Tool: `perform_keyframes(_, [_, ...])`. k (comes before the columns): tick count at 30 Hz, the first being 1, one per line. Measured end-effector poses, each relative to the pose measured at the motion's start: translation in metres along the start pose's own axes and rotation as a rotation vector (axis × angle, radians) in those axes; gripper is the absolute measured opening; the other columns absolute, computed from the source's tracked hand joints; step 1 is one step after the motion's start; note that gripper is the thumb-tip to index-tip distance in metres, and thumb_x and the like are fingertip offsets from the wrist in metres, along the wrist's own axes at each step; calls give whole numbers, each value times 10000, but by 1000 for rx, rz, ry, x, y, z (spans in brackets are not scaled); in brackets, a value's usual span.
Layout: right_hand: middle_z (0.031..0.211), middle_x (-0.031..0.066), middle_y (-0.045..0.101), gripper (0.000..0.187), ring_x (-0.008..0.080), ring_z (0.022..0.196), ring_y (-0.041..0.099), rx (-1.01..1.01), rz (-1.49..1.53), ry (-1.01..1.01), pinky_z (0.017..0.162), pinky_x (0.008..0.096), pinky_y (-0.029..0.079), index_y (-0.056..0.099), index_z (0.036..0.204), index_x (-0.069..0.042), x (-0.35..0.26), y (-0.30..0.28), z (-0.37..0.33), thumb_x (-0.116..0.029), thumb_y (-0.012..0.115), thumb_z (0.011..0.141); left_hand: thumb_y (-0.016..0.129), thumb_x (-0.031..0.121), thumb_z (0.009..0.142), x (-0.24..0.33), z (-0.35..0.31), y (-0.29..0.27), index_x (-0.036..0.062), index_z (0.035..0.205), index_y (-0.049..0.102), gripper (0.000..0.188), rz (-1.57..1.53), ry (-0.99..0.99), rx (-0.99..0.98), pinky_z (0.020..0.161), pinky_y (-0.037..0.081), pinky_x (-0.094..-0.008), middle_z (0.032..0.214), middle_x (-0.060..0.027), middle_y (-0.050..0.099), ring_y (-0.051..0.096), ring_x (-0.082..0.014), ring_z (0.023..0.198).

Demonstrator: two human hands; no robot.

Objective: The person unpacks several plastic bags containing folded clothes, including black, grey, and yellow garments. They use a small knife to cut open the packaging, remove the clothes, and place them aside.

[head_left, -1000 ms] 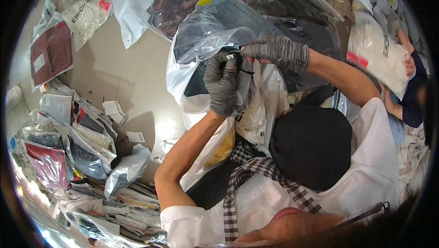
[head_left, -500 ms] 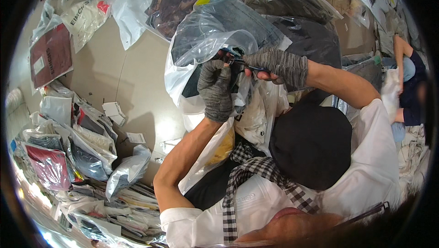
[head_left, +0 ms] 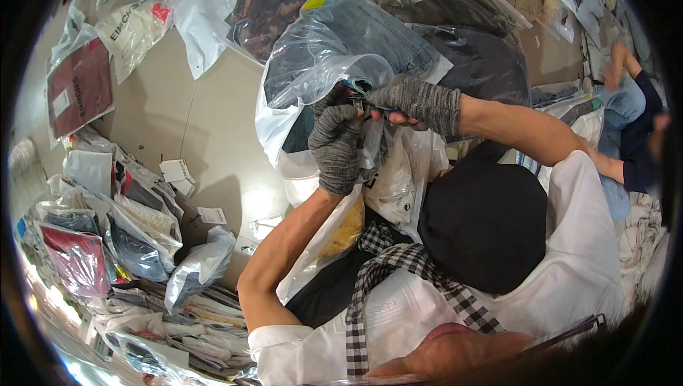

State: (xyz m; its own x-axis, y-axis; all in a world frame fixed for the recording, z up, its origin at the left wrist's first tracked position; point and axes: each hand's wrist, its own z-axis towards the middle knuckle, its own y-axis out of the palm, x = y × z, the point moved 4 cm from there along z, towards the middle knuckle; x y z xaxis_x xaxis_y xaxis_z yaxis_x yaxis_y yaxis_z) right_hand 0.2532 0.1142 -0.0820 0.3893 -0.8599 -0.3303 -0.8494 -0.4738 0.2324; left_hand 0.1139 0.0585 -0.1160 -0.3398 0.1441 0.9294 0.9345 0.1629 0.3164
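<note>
My left hand (head_left: 334, 137), in a grey knit fingerless glove, is closed on the rolled edge of a blue denim garment (head_left: 358, 84) at the mouth of a clear plastic bag (head_left: 292, 59). My right hand (head_left: 420, 107), gloved alike, grips a small dark tool that looks like scissors (head_left: 383, 110). Its tip meets the garment close to my left fingers, which partly hide it. More dark denim shows through the bag around both hands. Below them lies a bagged cream item (head_left: 393, 185).
Bagged dark garments (head_left: 469, 59) are heaped beyond my hands. Stacks of bagged clothes (head_left: 135, 244) stand at the left, with white tags (head_left: 178, 175) on the tiled floor (head_left: 171, 112). Another person's arm (head_left: 617, 66) and blue jeans appear at the far right.
My right hand has shifted slightly left, closer to my left hand, and the tool's tip is now more hidden. The other person's arm at the right has moved.
</note>
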Motion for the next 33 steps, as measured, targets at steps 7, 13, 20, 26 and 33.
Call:
perform_keyframes(7, [517,-24,453,226,49,411,392,-63,-251,-307,380,199,308,571,778,-36,-3,0,11,-248,538,848,609,-30,788,9,-1,-3,25,864,600,95,-23,-51,14,802,431,-247,1008,-45,576,537,-128,878])
perform_keyframes(13, [821,58,546,315,144,765,534,200,-395,-742,686,278,445,569,912,-41,-3,-5,-12,-251,717,729,543,94,877,5,-6,-36,55,934,561,72,-170,-344,139,684,500,-245,861,-44,606,578,-114,740])
perform_keyframes(20, [903,102,616,518,185,826,611,341,-558,-1116,732,284,477,552,1019,-6,4,27,4,-323,760,667,527,54,864,21,-7,-66,39,932,535,70,-185,-417,147,551,480,-235,827,-37,585,558,-115,663])
perform_keyframes(26, [798,89,650,186,206,724,640,59,-678,-1149,669,294,494,623,880,-29,-7,71,13,-177,649,770,519,10,836,31,-3,-92,28,936,532,102,26,-356,190,497,433,-216,817,-32,567,517,-101,590])
perform_keyframes(33, [798,58,643,116,130,732,623,-31,-346,-913,683,261,500,607,886,-3,-5,54,12,-98,595,822,572,42,835,144,-25,-259,57,900,547,71,275,-121,510,529,436,-214,775,-27,559,523,-91,614])
